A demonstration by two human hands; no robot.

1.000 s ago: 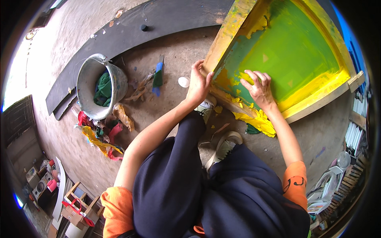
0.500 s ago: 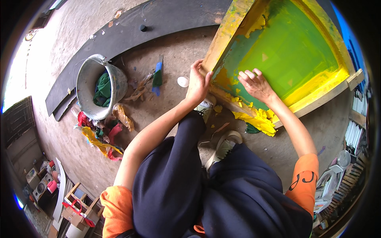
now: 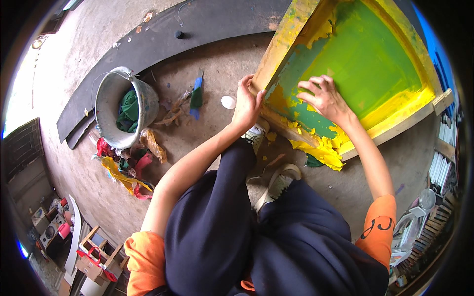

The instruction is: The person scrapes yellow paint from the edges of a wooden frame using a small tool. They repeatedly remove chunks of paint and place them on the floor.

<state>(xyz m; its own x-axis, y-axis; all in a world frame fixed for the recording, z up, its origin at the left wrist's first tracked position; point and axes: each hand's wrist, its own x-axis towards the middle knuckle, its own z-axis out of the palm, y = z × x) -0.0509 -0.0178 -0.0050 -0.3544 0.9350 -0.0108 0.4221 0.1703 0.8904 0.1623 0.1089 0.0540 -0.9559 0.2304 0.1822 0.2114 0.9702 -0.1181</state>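
A silk-screen frame (image 3: 276, 54) of wood smeared with yellow leans at the upper right. Its green mesh (image 3: 375, 64) carries thick yellow patches along the edges. My left hand (image 3: 247, 102) grips the near left corner of the frame, thumb on one side and fingers on the other. Over the lower left of the mesh is my right hand (image 3: 323, 99), fingers bent and apart, fingertips at or just above the surface; contact cannot be told. Peeled yellow flakes (image 3: 323, 152) are heaped on the near rail and hang over its edge.
A grey metal bucket (image 3: 148, 111) with dark green cloth (image 3: 128, 111) stands at the left, coloured scraps (image 3: 121, 175) beside it. A blue-handled scraper (image 3: 196, 96) and a white round object (image 3: 228, 102) lie on the floor. Behind them stretches a dark curved board (image 3: 133, 54).
My right hand has shifted slightly up and to the right over the mesh, its fingers more spread. More yellow flakes show below it. My left hand keeps its hold on the corner.
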